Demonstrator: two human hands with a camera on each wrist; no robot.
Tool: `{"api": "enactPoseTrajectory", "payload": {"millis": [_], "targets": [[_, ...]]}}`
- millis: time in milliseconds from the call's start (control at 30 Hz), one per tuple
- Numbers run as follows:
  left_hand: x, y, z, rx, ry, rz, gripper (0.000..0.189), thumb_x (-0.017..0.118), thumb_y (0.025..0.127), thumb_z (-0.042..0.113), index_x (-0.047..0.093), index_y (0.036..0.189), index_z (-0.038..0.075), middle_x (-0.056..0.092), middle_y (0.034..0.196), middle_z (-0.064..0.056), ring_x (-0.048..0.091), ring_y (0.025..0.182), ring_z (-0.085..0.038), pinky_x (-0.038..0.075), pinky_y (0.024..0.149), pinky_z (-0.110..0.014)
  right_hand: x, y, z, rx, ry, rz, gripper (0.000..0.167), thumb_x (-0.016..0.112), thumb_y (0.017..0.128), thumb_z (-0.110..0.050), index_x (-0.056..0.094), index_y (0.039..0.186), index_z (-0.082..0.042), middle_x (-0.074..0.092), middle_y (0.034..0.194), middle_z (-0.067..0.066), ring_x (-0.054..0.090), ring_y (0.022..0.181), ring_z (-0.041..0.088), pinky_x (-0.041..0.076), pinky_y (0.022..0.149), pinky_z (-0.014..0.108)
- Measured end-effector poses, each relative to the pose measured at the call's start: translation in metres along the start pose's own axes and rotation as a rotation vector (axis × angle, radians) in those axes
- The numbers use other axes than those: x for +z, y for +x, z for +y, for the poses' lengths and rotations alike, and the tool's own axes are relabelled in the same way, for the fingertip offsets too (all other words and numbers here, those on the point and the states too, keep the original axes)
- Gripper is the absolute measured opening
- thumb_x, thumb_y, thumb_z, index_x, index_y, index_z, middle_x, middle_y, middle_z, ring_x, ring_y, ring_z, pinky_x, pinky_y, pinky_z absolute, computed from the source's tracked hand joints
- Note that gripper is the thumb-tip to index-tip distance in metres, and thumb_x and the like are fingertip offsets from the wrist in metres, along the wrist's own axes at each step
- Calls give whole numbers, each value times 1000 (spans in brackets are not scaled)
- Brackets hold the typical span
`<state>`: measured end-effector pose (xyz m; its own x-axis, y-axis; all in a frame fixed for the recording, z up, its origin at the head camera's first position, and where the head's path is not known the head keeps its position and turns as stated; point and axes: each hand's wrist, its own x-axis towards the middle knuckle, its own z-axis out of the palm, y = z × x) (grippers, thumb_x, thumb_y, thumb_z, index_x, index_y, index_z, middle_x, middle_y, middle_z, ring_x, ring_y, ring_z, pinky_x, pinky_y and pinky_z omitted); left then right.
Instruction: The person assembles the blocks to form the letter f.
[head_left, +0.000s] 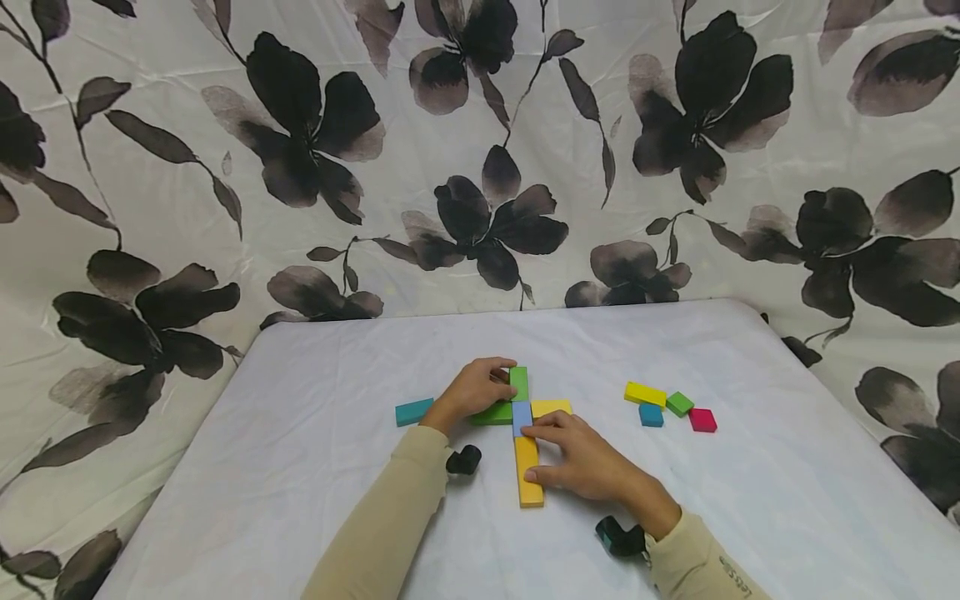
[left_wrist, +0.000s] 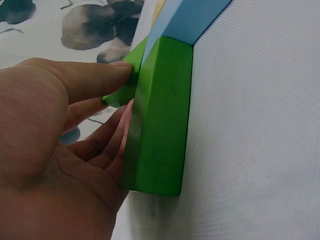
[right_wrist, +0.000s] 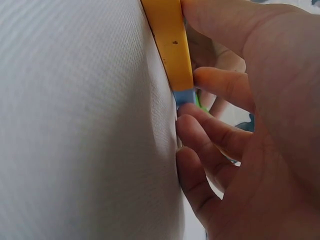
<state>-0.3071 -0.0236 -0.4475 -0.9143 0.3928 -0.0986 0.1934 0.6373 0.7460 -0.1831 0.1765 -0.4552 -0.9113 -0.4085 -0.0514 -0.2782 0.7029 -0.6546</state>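
A cross of wooden blocks lies on the white cloth. A light blue block (head_left: 521, 419) forms its middle, with a yellow block (head_left: 553, 407) to the right and a green block (head_left: 492, 414) to the left. My left hand (head_left: 474, 389) holds the upright green block (head_left: 519, 382) at the far end, thumb on its left side and index finger at its far edge. My right hand (head_left: 588, 457) touches the long orange-yellow block (head_left: 528, 475) at the near end with thumb and index finger. Its other fingers (right_wrist: 192, 172) extend loosely beside the blocks.
Left of the cross lies a teal block (head_left: 414, 412). At the right sit a yellow block (head_left: 645, 393), a blue block (head_left: 651, 415), a green block (head_left: 679, 404) and a red block (head_left: 703, 420). A floral curtain (head_left: 480, 275) hangs behind the table.
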Motion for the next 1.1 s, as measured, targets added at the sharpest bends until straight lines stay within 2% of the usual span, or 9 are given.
{"api": "enactPoseTrajectory", "payload": {"millis": [200,633,933,1100], "targets": [[2,-2,-2,-11,11,-2,47,72,93,20,61,139,15,65,118,-5,59,105,-21,48,95,-41,2,-1,1,-15,13,-6,64,75,87,-51,59,142,-22,49,139,1,43,129,25,39,107,53],[1,2,-3,-7,68,6,48,73,92,23,62,138,13,66,121,-7,60,110,-23,48,97,-41,1,-1,1,-24,-2,-6,63,74,87,-52,59,142,-24,50,138,-1,43,128,23,40,107,49],[-2,7,1,-67,51,-25,48,74,91,23,63,137,11,65,121,-6,57,105,-22,48,97,-39,0,-1,1,-20,-10,6,64,75,87,-52,60,142,-24,50,138,-1,43,129,23,39,107,49],[-4,8,2,-77,31,-40,47,74,91,23,64,135,10,65,119,-5,57,104,-21,48,96,-38,0,-1,2,-27,-7,9,64,75,87,-52,59,142,-23,50,138,-1,43,129,24,39,107,50]]}}
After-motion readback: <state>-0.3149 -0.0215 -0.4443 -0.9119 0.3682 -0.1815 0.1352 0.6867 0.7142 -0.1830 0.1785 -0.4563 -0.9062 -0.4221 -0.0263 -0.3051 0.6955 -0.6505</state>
